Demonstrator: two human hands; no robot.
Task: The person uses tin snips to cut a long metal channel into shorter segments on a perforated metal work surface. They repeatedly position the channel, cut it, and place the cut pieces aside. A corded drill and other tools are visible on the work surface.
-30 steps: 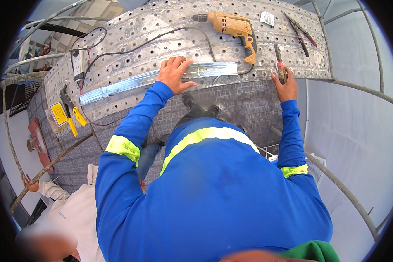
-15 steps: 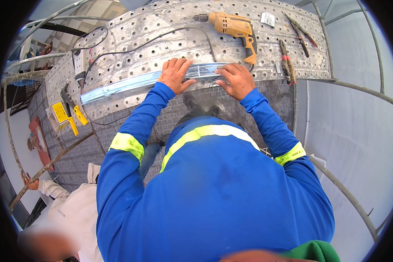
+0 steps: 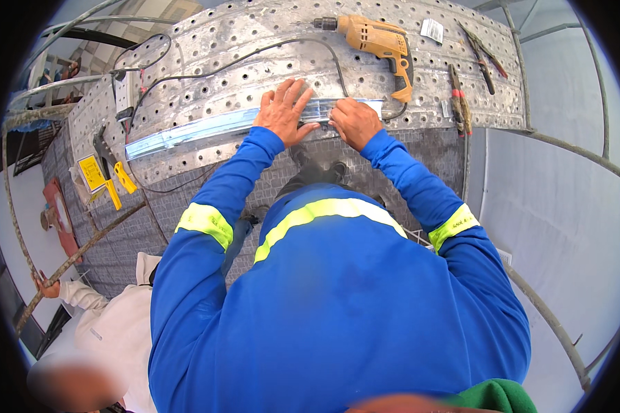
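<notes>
From my head view, the metal strip (image 3: 186, 133) lies along the near side of the table (image 3: 269, 72), both of its ends showing beyond my hands. My left grip (image 3: 282, 115) is wide, fingers spread over the strip. My right grip (image 3: 355, 124) is drawn in, thumb and fingers gathered at the strip near its right end; I cannot tell whether they are closed on it.

That right end stops just beside the handle of the yellow drill (image 3: 375, 38), so there is little room there. Above my left grip, bare holed metal runs up to the black cable (image 3: 220, 67), which arcs between strip and far edge. Under the strip's left part, a bare band of table remains before the near edge.

On the right, the red-handled pliers (image 3: 461, 103) reach the near edge, with open surface between them and the drill. The cutters (image 3: 483, 56) lie near the right edge, close to a scaffold pole (image 3: 518, 62). Yellow-handled tools (image 3: 125, 177) sit by the left corner, well apart from my grip.
</notes>
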